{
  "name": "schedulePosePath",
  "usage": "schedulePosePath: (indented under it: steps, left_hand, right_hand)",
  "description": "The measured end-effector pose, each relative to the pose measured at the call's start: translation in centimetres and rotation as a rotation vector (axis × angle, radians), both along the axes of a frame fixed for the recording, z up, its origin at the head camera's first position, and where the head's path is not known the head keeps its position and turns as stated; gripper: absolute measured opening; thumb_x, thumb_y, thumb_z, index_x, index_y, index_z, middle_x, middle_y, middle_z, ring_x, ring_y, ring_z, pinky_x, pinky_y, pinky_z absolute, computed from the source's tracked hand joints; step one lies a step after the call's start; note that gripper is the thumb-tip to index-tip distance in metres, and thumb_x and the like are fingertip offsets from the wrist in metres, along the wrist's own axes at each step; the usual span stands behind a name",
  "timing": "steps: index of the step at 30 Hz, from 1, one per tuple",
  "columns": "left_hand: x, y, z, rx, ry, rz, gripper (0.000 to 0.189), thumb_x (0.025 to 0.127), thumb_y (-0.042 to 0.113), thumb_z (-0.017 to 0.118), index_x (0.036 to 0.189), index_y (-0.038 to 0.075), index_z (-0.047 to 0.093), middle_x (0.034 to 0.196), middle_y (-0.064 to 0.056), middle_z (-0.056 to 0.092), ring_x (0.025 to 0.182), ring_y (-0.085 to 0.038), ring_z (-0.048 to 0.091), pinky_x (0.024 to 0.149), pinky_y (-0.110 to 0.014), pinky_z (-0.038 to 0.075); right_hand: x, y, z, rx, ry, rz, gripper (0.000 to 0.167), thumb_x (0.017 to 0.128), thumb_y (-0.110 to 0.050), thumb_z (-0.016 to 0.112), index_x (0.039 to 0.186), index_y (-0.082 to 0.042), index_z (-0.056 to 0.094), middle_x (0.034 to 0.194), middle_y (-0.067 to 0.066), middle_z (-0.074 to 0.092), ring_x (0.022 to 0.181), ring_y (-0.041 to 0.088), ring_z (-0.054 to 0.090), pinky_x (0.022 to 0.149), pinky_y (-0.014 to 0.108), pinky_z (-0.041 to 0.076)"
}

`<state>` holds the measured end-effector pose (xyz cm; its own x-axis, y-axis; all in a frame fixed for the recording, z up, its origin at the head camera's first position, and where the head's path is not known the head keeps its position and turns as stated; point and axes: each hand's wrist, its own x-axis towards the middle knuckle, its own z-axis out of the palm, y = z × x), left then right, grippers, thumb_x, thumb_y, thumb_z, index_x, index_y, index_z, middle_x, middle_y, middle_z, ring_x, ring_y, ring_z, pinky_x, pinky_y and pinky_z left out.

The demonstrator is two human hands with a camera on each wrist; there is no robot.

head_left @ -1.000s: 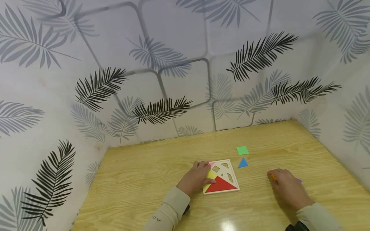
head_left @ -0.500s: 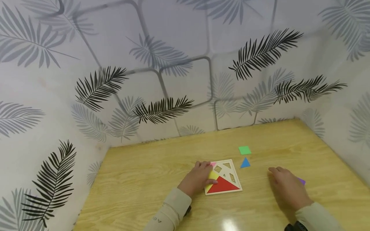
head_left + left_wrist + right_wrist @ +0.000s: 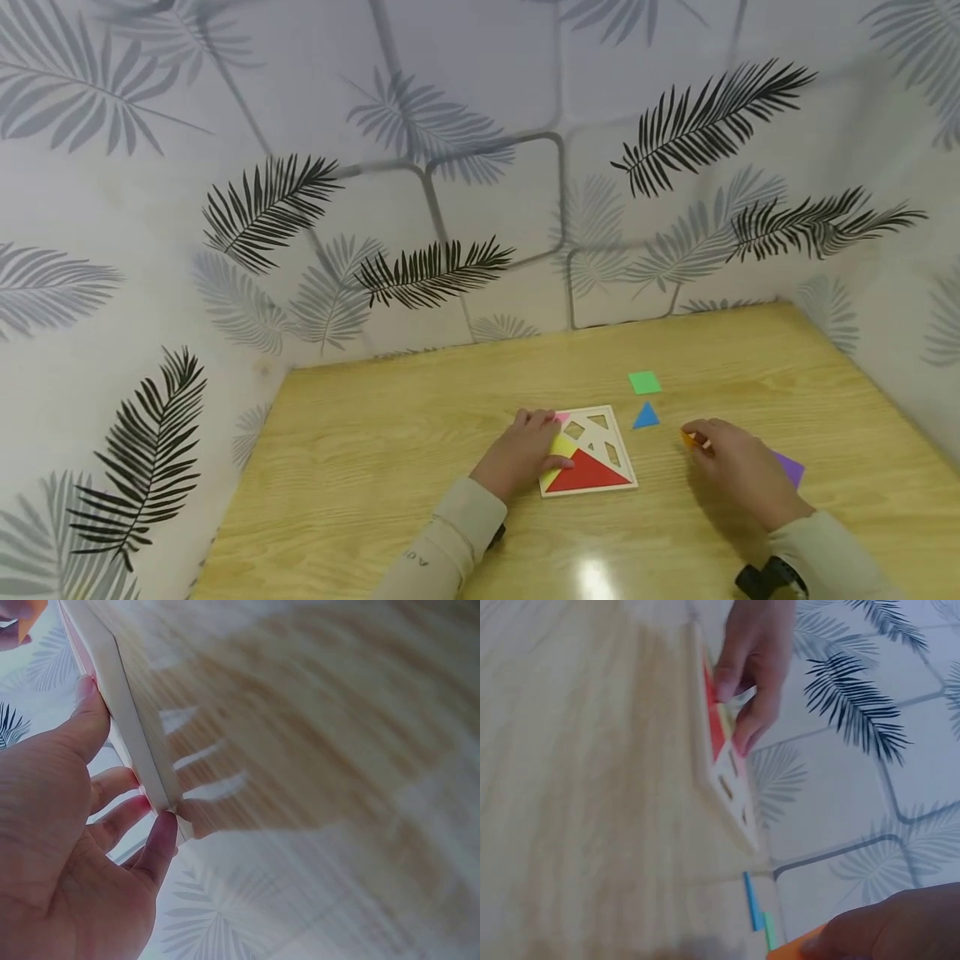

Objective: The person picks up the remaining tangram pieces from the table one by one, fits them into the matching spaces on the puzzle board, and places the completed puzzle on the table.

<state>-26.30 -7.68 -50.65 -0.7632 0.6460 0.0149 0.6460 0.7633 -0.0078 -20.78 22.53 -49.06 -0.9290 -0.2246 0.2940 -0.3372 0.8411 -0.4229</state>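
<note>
A white tangram board (image 3: 602, 439) lies on the table. A red triangle (image 3: 588, 473), a yellow piece (image 3: 562, 447) and a pink piece (image 3: 562, 416) sit in it, beside several bare cutouts. My left hand (image 3: 519, 452) holds the board along its left side, thumb over the red and yellow pieces; in the left wrist view its fingertips (image 3: 161, 836) meet the board's edge. Between thumb and fingers my right hand (image 3: 738, 468) pinches an orange piece (image 3: 687, 439), right of the board. The hand covers most of that piece, so its full shape is hidden.
A blue triangle (image 3: 647, 416) and a green parallelogram (image 3: 645, 382) lie just beyond the board's right side. Partly behind the right hand is a purple piece (image 3: 790, 468). A leaf-patterned wall covering (image 3: 510, 208) rises behind the wooden table (image 3: 375, 450).
My right hand has drawn slightly inward, and the orange piece now shows at its fingertips. More of the purple piece has come into sight. The left hand stays on the board; the head view shifted slightly.
</note>
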Motion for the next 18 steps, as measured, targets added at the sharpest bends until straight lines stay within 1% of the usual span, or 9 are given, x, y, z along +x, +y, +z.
schedulePosePath:
  steps: [2, 4, 8, 14, 18]
  left_hand:
    - [0.0, 0.0, 0.0, -0.006, 0.002, -0.001, 0.063, 0.088, 0.057, 0.045, 0.130, 0.010, 0.049, 0.137, -0.008, 0.042, 0.119, -0.027, 0.039, 0.097, -0.028, 0.037]
    - [0.0, 0.0, 0.0, -0.014, 0.020, 0.000, 0.063, 0.088, 0.057, 0.045, 0.129, 0.010, 0.050, 0.136, -0.008, 0.043, 0.117, -0.027, 0.040, 0.097, -0.028, 0.038]
    - [0.1, 0.0, -0.1, -0.027, 0.061, 0.006, 0.062, 0.087, 0.058, 0.045, 0.126, 0.010, 0.051, 0.133, -0.007, 0.046, 0.115, -0.026, 0.042, 0.095, -0.027, 0.040]
    - [0.2, 0.0, 0.2, -0.018, 0.046, -0.001, 0.061, 0.088, 0.057, 0.045, 0.126, 0.009, 0.051, 0.134, -0.009, 0.045, 0.116, -0.027, 0.042, 0.095, -0.027, 0.040]
    - [0.4, 0.1, 0.3, -0.013, 0.034, 0.001, 0.061, 0.088, 0.057, 0.045, 0.126, 0.009, 0.051, 0.136, -0.009, 0.044, 0.117, -0.027, 0.041, 0.094, -0.027, 0.041]
  right_hand:
    - [-0.2, -0.2, 0.4, -0.026, -0.058, -0.004, 0.023, 0.082, -0.004, 0.066, 0.105, 0.001, 0.065, 0.087, 0.007, 0.065, 0.073, 0.019, 0.062, 0.061, 0.037, 0.051]
    - [-0.5, -0.4, 0.8, -0.055, -0.089, -0.001, 0.022, 0.084, -0.006, 0.065, 0.105, 0.001, 0.065, 0.086, 0.005, 0.065, 0.073, 0.020, 0.063, 0.062, 0.037, 0.052]
    - [-0.9, -0.7, 1.1, -0.099, -0.097, 0.013, 0.020, 0.085, -0.009, 0.066, 0.103, -0.001, 0.066, 0.084, 0.002, 0.065, 0.074, 0.019, 0.062, 0.064, 0.035, 0.051]
    - [-0.8, -1.0, 1.4, -0.157, -0.132, 0.006, 0.015, 0.086, -0.014, 0.067, 0.097, -0.003, 0.067, 0.085, 0.001, 0.066, 0.073, 0.016, 0.061, 0.061, 0.029, 0.050]
    - [-0.7, -1.1, 1.5, -0.206, -0.145, 0.009, 0.018, 0.087, -0.016, 0.066, 0.099, -0.002, 0.064, 0.087, 0.003, 0.065, 0.076, 0.018, 0.061, 0.059, 0.027, 0.049]
